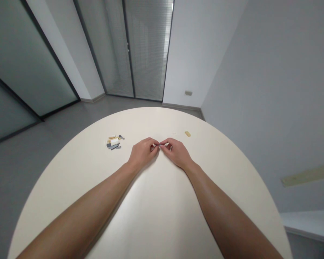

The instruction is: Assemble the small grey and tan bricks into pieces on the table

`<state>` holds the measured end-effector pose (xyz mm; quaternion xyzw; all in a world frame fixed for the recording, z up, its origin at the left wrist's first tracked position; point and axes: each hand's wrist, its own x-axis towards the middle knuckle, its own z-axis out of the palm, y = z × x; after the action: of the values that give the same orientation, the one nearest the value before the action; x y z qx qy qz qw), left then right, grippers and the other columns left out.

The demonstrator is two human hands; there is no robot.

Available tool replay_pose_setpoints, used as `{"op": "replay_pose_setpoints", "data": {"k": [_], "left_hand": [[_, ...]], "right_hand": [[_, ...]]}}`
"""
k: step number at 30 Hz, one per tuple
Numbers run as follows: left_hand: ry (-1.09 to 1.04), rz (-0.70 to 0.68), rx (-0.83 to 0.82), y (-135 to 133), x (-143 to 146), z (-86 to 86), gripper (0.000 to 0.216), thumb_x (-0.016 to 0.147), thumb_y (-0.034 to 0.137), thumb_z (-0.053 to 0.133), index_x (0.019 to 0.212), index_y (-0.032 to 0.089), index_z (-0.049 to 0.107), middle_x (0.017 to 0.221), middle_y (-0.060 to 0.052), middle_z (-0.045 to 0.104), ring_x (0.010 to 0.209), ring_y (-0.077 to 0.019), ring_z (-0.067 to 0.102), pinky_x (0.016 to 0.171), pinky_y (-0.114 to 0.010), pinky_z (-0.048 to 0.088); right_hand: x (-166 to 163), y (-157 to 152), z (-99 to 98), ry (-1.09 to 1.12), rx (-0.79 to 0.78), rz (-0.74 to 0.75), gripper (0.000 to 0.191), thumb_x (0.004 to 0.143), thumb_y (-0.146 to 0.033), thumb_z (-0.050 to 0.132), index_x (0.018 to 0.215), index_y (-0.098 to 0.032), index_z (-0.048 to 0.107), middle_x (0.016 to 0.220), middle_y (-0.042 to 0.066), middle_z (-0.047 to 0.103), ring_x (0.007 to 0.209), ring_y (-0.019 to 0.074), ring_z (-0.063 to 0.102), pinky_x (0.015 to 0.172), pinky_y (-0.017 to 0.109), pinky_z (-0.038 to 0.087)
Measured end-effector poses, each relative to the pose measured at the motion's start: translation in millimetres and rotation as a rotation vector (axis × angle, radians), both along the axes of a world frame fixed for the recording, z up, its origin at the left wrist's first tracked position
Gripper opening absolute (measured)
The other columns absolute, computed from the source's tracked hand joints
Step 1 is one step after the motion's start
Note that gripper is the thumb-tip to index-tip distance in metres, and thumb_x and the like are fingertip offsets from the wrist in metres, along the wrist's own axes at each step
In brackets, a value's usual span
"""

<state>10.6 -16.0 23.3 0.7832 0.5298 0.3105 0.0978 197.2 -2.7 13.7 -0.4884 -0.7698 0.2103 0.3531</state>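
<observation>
My left hand (142,151) and my right hand (176,151) meet fingertip to fingertip over the middle of a round cream table (156,208). Both are closed in a pinch on a tiny grey piece (160,145) held between them; it is too small to name. A small pile of grey, tan and white building pieces (114,142) lies on the table to the left of my left hand, a short way off.
A single tan piece (187,133) lies beyond my right hand. Behind the table are grey floor, glass partitions with dark frames (129,50) and a white wall. A low white ledge (310,223) stands at the right.
</observation>
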Motion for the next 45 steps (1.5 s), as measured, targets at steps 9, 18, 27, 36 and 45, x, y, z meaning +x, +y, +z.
{"op": "replay_pose_setpoints", "data": {"k": [9,18,27,36,45], "left_hand": [[0.013,-0.001,-0.002,0.5,-0.9,-0.2,0.018,0.095,0.031,0.056,0.098,0.024,0.072,0.096,-0.002,0.075,0.080,-0.0172,0.066,0.070,-0.029,0.046],[0.030,0.003,-0.012,1.4,-1.1,-1.1,0.018,0.095,0.030,0.056,0.100,0.025,0.072,0.095,-0.002,0.076,0.079,-0.0176,0.067,0.069,-0.029,0.045],[0.026,0.009,-0.020,0.6,-0.2,0.7,0.017,0.094,0.031,0.056,0.099,0.025,0.072,0.094,-0.001,0.076,0.080,-0.0184,0.067,0.069,-0.030,0.045],[0.028,0.008,-0.043,-0.7,-0.1,3.0,0.020,0.093,0.031,0.056,0.101,0.025,0.073,0.094,-0.001,0.076,0.079,-0.0174,0.066,0.070,-0.029,0.045],[0.039,0.006,-0.030,1.5,-0.6,0.5,0.018,0.093,0.029,0.058,0.101,0.026,0.073,0.093,-0.001,0.076,0.080,-0.0177,0.067,0.070,-0.029,0.045]], "right_hand": [[0.0,-0.5,1.4,-0.025,0.012,0.017,0.016,0.095,-0.032,0.060,0.100,-0.024,0.072,0.088,0.002,0.074,0.073,0.0152,0.063,0.069,0.028,0.045],[0.8,0.4,2.2,-0.040,0.012,0.023,0.017,0.097,-0.033,0.058,0.100,-0.023,0.072,0.089,0.002,0.074,0.077,0.0164,0.065,0.071,0.028,0.046],[0.8,-0.5,2.1,-0.027,0.003,0.018,0.016,0.097,-0.034,0.058,0.099,-0.024,0.070,0.086,0.001,0.073,0.076,0.0161,0.064,0.070,0.028,0.045],[0.8,0.2,1.4,-0.027,0.001,0.019,0.015,0.096,-0.034,0.058,0.099,-0.023,0.069,0.086,0.002,0.073,0.077,0.0160,0.064,0.072,0.028,0.046],[0.9,0.1,1.2,-0.031,0.002,0.013,0.015,0.096,-0.034,0.058,0.099,-0.023,0.069,0.085,0.002,0.073,0.076,0.0160,0.064,0.072,0.028,0.046]]}}
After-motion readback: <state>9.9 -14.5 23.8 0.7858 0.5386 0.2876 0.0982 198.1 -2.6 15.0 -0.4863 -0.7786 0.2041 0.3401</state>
